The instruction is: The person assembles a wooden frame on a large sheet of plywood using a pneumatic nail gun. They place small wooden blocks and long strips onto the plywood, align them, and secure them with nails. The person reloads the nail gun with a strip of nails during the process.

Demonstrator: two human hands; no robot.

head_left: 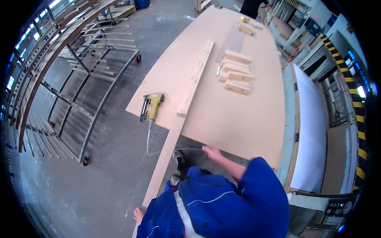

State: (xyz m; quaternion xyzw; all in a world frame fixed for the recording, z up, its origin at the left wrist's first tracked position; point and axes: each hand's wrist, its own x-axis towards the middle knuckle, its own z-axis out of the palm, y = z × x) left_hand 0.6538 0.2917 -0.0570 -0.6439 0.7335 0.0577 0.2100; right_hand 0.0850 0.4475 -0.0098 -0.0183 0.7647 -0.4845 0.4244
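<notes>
My right hand (212, 154) is closed around a thin grey air hose (192, 148), just off the near edge of a large wooden panel (242, 123). The hose leads left to a yellow-green nail gun (154, 104) lying on the panel's near left corner. At my left side, my left hand (138, 214) grips the edge of a long, flat wooden board (166, 157). That board sticks out past the panel toward me, its far end meeting a long wooden strip (199, 75) that lies along the panel. My left palm is hidden by the sleeve and board.
Several short wooden blocks (237, 75) lie on the panel, with more blocks (247, 29) at its far end. A metal rack (107, 89) of wood strips stands left. A machine with striped edging (354, 107) stands right. Another person (251, 7) is at the far end.
</notes>
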